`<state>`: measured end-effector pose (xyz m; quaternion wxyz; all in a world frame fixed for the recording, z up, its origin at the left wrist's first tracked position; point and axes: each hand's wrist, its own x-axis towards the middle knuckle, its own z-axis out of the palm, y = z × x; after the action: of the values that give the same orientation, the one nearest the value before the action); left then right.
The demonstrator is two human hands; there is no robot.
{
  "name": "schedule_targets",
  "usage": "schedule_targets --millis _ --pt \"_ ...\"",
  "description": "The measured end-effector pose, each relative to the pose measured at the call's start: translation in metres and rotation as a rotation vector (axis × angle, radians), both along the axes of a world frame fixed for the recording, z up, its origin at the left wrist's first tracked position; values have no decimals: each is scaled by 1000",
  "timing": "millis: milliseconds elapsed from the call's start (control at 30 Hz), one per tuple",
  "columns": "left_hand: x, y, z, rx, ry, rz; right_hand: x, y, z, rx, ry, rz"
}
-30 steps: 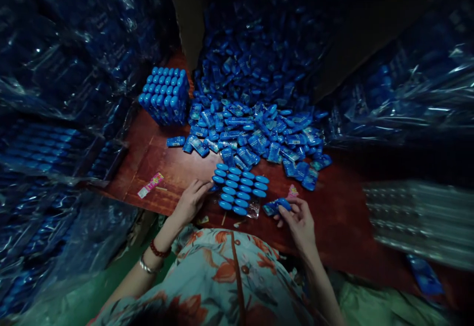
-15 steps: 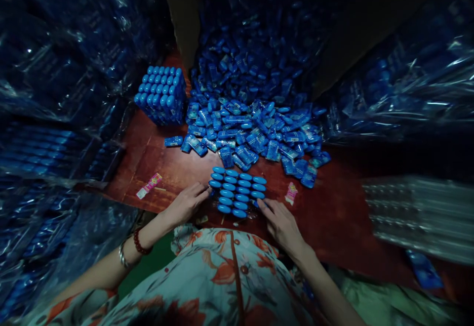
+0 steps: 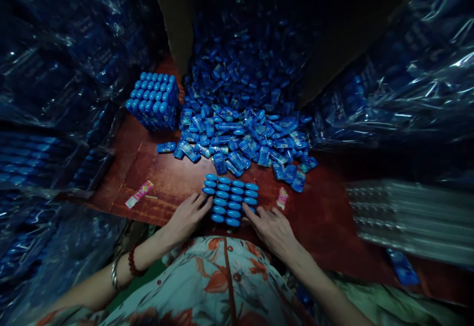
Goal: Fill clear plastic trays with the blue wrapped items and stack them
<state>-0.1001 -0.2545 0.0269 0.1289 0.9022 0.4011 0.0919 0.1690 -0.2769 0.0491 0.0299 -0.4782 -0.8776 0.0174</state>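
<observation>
A block of small blue containers with rounded, glossy tops stands in staggered columns on the table before me. My left hand rests at the block's left edge, fingers stretched out and fingertips at the lower left containers. At its lower right, my right hand has its fingers spread. The right index finger reaches over a container in the right column and partly hides it. Beyond the block lies a loose heap of blue wrapped containers, which spills from an open cardboard box.
A taller stacked block of the same containers stands at the back left. Pink wrappers lie on the red-brown table. Clear plastic trays are at the right. Film-wrapped blue packs rise on both sides.
My right index finger has moved inward over the block's right column, where another container now sits in line. My left fingers stay at the left edge. The whole view has shifted slightly.
</observation>
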Motion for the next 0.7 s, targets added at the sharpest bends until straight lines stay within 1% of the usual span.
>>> schedule_targets --millis 67,100,133,167,233,267,300,367,433,500,533,600,667,700 --pt "-8 -2 3 52 -133 47 12 -1 -4 73 98 -37" --pt "-12 0 5 75 -214 101 20 2 -7 121 151 -92" --pt "-13 4 7 88 -299 172 28 8 -10 169 199 -180" --pt "-13 12 8 87 -379 254 36 16 -14 211 234 -297" --pt "-6 36 10 30 -487 410 50 40 -21 240 248 -553" --pt "0 52 10 -19 -505 454 54 55 -23 217 225 -657" --pt "7 70 8 -70 -499 467 56 70 -23 171 185 -730" --pt "23 104 5 -148 -430 430 54 97 -22 44 77 -818" --pt "36 131 3 -178 -326 376 49 112 -18 -95 -20 -851" --pt "44 147 1 -182 -241 309 47 114 -15 -193 -68 -845" --pt "46 151 0 -187 -219 267 48 110 -16 -217 -69 -820" --pt "41 153 -2 -214 -229 182 56 93 -19 -217 -18 -744" --pt "30 151 -8 -251 -290 149 66 68 -26 -198 115 -680" --pt "23 149 -11 -271 -327 159 70 55 -29 -206 221 -673"
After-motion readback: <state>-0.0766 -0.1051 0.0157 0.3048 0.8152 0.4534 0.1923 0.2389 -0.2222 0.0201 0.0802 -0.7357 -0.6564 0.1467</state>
